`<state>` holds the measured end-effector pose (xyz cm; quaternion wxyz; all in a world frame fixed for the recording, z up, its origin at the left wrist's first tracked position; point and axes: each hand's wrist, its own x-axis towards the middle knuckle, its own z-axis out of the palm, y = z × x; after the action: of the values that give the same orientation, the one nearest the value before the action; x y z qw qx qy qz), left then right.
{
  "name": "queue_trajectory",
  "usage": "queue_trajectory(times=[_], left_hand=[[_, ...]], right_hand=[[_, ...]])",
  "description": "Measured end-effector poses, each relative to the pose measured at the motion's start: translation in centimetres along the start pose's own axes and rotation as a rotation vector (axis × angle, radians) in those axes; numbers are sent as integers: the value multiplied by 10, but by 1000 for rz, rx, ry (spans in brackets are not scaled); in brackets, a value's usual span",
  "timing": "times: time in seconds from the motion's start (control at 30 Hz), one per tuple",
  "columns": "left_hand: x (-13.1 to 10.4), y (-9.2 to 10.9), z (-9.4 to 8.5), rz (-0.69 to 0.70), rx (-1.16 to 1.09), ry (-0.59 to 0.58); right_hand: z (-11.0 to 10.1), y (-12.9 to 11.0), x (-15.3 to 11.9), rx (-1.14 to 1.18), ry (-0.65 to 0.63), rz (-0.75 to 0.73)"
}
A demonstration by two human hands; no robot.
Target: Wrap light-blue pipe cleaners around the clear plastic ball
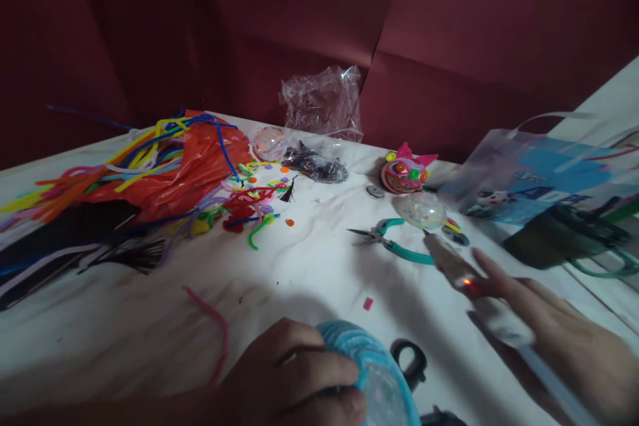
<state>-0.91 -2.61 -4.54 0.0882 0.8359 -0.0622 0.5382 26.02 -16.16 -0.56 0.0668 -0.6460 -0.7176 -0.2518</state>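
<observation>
Right now I have the left hand (294, 376) curled over the blue-wrapped ball (349, 339), fingers (324, 369) pressed to its coiled side. Off to that grip's right, I have the right hand (554, 319) wrapped around a glue gun (502, 325), blurred, with a red light (466, 281) glowing on it. Beyond the gun sit a clear ball (424, 210) and a decorated pink figure (404, 174); teal-handled pliers (409, 253) lie left of its tip. A black ring handle (420, 373) rests between both grips.
</observation>
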Motion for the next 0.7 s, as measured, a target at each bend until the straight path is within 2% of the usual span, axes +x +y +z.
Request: queue_trajectory(times=[0.07,0.2,0.3,0.4,0.57,0.7], left_hand=[[-5,-1,0,-2,22,-43],[-13,-3,1,6,24,-146],[-13,-3,2,-20,-8,-97],[-8,-2,1,-38,5,-68],[0,-1,-5,15,-18,-111],[0,0,-12,-15,-52,-178]], right_hand=[[13,0,16,-12,13,-74],[49,3,36,-73,-8,-131],[70,4,42,-88,-30,-152],[84,2,45,-66,-52,-158],[87,3,44,42,-67,-142],[61,-5,40,176,-11,-61]])
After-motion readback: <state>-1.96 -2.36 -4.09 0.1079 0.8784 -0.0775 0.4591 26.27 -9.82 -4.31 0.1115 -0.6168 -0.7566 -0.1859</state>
